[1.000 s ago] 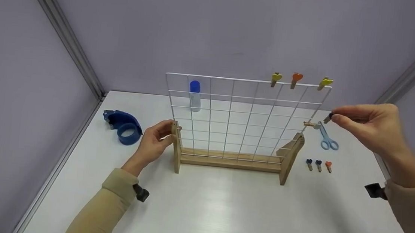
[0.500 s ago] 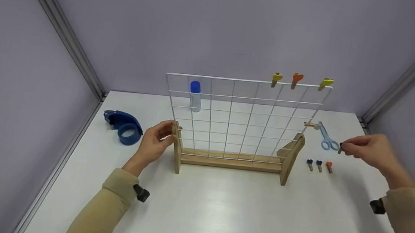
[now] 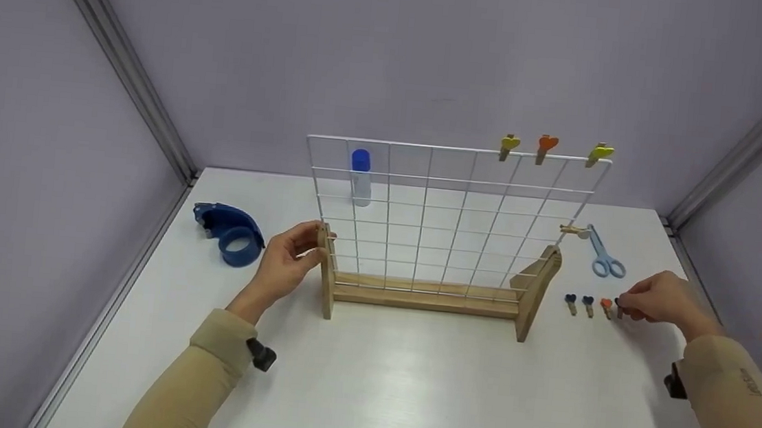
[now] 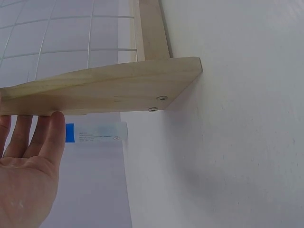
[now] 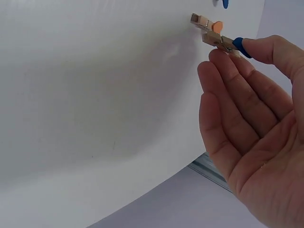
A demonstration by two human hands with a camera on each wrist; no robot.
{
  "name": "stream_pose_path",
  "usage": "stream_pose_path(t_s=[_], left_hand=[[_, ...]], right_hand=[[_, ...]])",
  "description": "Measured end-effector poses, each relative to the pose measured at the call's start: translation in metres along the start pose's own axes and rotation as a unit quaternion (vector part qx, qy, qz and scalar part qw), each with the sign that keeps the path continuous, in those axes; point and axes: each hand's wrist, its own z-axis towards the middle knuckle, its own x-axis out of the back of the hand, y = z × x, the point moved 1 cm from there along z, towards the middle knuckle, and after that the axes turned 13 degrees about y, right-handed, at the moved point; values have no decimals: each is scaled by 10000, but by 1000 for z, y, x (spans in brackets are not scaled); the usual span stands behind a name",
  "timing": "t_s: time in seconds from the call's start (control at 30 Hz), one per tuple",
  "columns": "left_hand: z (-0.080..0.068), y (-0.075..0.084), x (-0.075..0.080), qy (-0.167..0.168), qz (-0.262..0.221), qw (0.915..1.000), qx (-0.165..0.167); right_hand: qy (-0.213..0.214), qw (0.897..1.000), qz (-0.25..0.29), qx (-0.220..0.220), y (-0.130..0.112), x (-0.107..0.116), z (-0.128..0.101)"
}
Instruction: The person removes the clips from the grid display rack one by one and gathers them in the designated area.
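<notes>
The right hand pinches a blue-headed wooden clip between thumb and fingertips, low over the table near its right edge, just beside an orange clip in a short row. The left hand curls its grip round the left wooden post of the wire grid stand.

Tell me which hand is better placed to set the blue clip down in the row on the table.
Right. The right hand already pinches the blue clip just beside the orange clip ending the row, while the left hand holds the rack's wooden post across the table.
</notes>
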Motion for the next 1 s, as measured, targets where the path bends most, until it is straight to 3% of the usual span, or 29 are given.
stream_pose_path(t_s=[0.27, 0.6, 1.0], left_hand=[[-1, -1, 0, -20, 109, 9999, 64], [1, -1, -1, 54, -158, 9998, 100], [1, 0, 0, 15, -130, 9999, 46]], right_hand=[[100, 9992, 89, -380, 16, -9, 2], [420, 9986, 86, -303, 21, -15, 3], [604, 9979, 83, -198, 25, -15, -3]])
